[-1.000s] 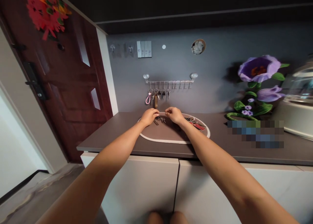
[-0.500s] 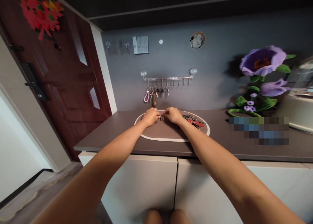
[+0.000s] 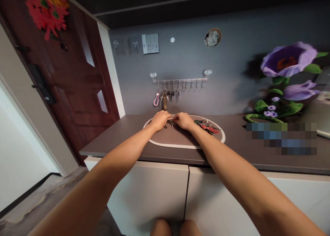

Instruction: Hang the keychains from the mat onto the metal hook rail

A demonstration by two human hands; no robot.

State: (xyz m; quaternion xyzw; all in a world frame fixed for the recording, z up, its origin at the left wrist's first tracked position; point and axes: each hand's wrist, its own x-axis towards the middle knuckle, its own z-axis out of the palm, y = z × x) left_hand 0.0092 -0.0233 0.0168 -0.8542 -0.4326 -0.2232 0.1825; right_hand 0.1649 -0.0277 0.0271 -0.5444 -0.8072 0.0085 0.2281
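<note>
Both my arms reach over an oval brown tray [image 3: 180, 143] with a white rim on the counter. My left hand [image 3: 160, 119] and my right hand [image 3: 183, 120] meet over the tray's back part, fingers curled and pinching a small bunch of keys [image 3: 170, 122] between them. A second bunch of keys with a red tag [image 3: 208, 126] lies in the tray just right of my right hand.
On the grey wall above hangs a metal hook rail [image 3: 179, 80] with several keys [image 3: 166, 96] on its left hooks. A dark red door [image 3: 67, 74] stands at left. Purple artificial flowers [image 3: 286, 77] sit at the counter's right. White cabinet doors [image 3: 165, 191] are below.
My hands have drawn closer together over the keys in the tray. The camera has shifted slightly, so the scene sits a little lower and to the right.
</note>
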